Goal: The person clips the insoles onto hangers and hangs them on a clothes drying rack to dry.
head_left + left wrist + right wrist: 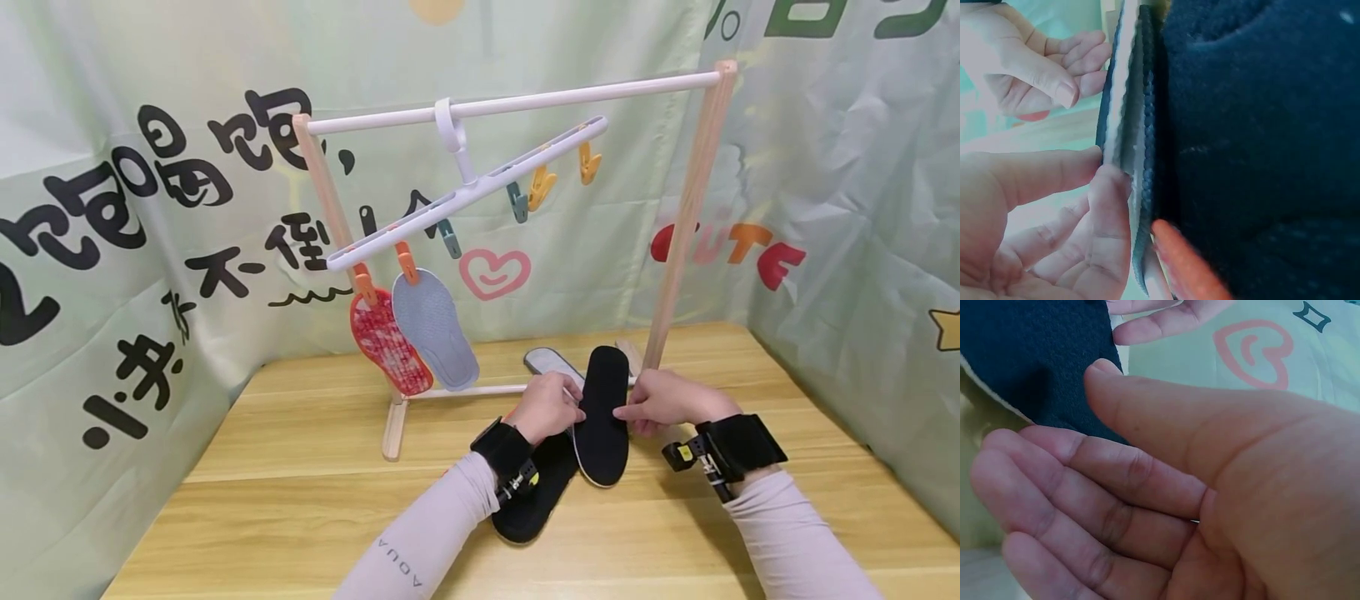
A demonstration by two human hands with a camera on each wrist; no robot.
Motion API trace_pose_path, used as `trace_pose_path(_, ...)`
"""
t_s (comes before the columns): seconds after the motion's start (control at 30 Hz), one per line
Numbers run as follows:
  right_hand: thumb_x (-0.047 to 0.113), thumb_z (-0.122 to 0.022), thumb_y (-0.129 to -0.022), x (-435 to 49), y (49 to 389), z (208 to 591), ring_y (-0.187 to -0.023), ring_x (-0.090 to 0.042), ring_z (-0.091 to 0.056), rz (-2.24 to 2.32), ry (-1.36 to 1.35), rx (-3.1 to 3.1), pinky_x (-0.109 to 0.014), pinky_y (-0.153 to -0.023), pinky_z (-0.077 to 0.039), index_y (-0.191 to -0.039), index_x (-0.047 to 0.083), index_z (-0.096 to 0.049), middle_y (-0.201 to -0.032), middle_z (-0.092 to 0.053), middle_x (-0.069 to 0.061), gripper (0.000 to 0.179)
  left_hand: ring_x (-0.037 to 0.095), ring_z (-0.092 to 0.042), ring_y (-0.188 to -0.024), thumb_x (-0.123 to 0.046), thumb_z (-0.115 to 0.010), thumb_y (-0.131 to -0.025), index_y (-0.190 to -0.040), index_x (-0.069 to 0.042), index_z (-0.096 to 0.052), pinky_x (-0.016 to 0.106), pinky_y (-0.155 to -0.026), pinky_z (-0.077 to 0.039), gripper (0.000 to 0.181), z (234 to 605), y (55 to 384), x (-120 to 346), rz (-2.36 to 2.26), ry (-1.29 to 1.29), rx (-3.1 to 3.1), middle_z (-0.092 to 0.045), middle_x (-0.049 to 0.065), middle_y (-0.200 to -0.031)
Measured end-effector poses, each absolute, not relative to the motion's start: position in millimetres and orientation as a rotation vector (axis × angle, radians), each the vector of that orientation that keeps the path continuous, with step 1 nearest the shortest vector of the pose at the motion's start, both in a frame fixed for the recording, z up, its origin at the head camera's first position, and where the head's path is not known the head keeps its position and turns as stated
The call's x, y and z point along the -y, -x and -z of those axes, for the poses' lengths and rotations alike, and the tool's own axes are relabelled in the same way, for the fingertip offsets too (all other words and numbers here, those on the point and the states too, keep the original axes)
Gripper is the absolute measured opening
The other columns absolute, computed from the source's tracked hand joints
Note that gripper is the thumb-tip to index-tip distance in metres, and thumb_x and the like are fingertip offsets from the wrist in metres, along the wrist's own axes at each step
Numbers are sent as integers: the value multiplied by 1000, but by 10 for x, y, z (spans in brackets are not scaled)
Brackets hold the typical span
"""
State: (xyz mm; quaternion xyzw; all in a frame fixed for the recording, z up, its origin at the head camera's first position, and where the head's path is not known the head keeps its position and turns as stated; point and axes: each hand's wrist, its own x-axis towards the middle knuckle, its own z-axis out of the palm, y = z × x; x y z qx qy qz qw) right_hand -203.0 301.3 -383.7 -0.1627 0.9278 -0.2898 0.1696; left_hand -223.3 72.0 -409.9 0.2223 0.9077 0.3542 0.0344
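Note:
My left hand [547,407] pinches the left edge of a black insole [603,417], thumb on its dark face and index finger at its pale edge in the left wrist view. At the insole's other edge, my right hand [667,400] touches it with thumb and fingertips, and its fingers look loosely bent in the right wrist view. A second black insole [534,500] lies on the table, partly under my left wrist. A grey insole [551,362] lies behind my left hand. An orange edge [1188,265] shows beside the black insoles; the rest is hidden.
A wooden-legged rack [693,208] carries a white clip hanger [468,193]. On its left, orange clips hold a red insole [390,342] and a light grey insole [435,329]. Green and yellow clips [542,187] hang without insoles. A printed cloth [225,250] surrounds the table [262,500].

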Motion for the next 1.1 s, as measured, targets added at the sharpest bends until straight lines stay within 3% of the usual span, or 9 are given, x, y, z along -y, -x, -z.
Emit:
trace_pose_path(0.7,24,-72,-104,-2783,1980,3846,-66,-17,-75,890,566,-2604,-36,-67,-65,-77,1,-80,-69,-76,-7,36,3,-65,-69,-3,-83,-87,-100,-7,-79,18,-73,-53,14,4143,2290,-488,-1157,-740,-2808,-76,0,-78)
trace_pose_path(0.93,22,-73,-103,-2753,1966,3825,-64,-17,-74,919,590,-2585,-37,-66,-65,-77,1,-80,-68,-75,-7,34,2,-64,-68,6,-73,-88,-101,-4,-78,16,-67,-49,17,4138,2285,-420,-1204,-760,-2762,-74,0,-75)
trace_pose_path(1.1,23,-72,-104,-2751,1995,3772,-62,-7,-58,875,704,-2690,-24,-61,-51,-78,5,-78,-67,-70,-1,32,3,-64,-68,12,-64,-87,-101,-5,-79,15,-65,-49,26,4102,2277,-389,-1203,-790,-2768,-75,1,-76)
